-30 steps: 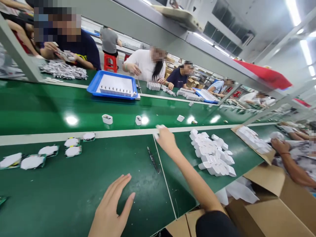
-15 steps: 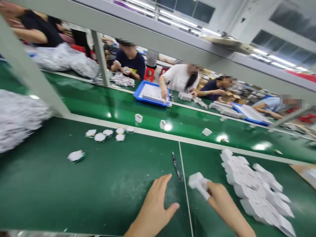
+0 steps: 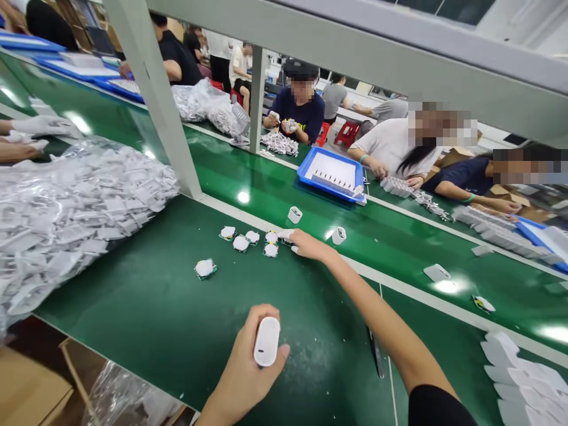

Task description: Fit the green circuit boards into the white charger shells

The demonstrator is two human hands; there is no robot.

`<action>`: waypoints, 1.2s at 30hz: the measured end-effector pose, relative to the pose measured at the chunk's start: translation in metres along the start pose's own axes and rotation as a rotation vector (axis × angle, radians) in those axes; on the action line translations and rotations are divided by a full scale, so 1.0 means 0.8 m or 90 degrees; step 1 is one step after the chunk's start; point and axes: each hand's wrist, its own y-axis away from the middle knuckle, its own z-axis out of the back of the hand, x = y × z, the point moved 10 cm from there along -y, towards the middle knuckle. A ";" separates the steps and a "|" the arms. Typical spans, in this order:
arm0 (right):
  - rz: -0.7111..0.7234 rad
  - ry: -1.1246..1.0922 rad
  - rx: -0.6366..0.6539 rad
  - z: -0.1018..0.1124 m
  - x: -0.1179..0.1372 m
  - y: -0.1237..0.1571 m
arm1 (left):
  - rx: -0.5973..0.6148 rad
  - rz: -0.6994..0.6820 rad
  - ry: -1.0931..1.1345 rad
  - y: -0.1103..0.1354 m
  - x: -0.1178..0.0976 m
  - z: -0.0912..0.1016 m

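My left hand point(image 3: 239, 367) is wrapped around a white oval plastic housing point(image 3: 267, 338), held with a small slotted end facing up. Across the bench stretches my right arm. White covers show on the fingertips of my right hand point(image 3: 309, 244), which close on a small circuit board point(image 3: 287, 240) at the right end of a group, mostly hidden by the fingers. Beside it lie several more boards with white tops, such as one circuit board point(image 3: 241, 243). A single circuit board point(image 3: 205, 268) sits nearer to me. The dark pen-like tool point(image 3: 375, 354) lies partly under my right forearm.
A large clear bag of white plastic parts point(image 3: 89, 219) covers the left of the bench. White housings point(image 3: 523, 378) stand grouped at right. Beyond the white edge, a green belt point(image 3: 248, 198) carries loose housings. A metal post point(image 3: 155, 94) rises at left. Co-workers sit opposite.
A white housing that was in my right hand is now in my left. My right hand has crossed leftward and forward to the circuit boards. The view has turned left.
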 end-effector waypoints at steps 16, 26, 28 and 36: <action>0.074 -0.492 -0.444 0.074 0.114 0.276 | 0.085 -0.226 0.077 0.036 -0.069 -0.014; 0.070 -0.280 -0.582 0.077 0.186 0.380 | 0.165 -0.318 0.040 0.060 -0.122 -0.068; 0.073 -0.285 -0.583 0.072 0.186 0.385 | 0.168 -0.325 0.033 0.063 -0.130 -0.073; 0.144 -0.272 -0.575 0.057 0.191 0.393 | 0.182 -0.337 0.025 0.068 -0.141 -0.085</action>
